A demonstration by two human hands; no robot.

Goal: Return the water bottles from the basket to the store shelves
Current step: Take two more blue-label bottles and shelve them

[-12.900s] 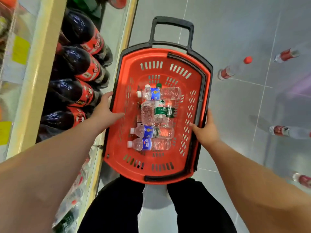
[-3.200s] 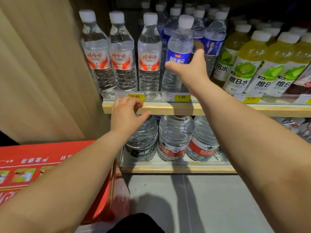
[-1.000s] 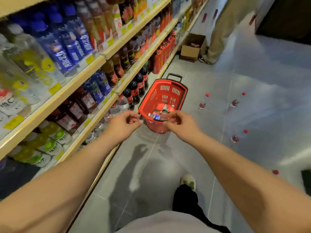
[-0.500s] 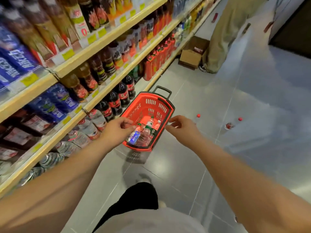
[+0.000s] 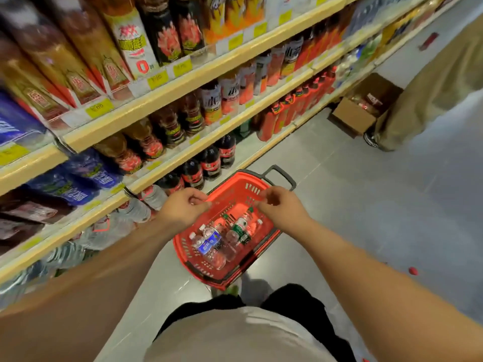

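Observation:
A red shopping basket (image 5: 236,188) stands on the grey floor just in front of me, beside the bottom shelf. Several small water bottles lie in it: one with a blue label (image 5: 209,241), one with a green label (image 5: 239,229), and clear ones around them. My left hand (image 5: 183,209) hovers above the basket's left rim with fingers loosely curled, holding nothing. Over the basket's right side hangs my right hand (image 5: 281,209), fingers loosely curled too, with nothing in it. Neither hand touches a bottle.
Stocked shelves (image 5: 183,82) run along the left, with cola bottles (image 5: 211,163) at floor level by the basket. A cardboard box (image 5: 358,113) and a person's legs (image 5: 428,100) stand further down the aisle. A red cap (image 5: 413,270) lies on the floor at right.
I have walked closer to the basket; it now lies right under my hands. Both hands stay empty and have come forward over its rim.

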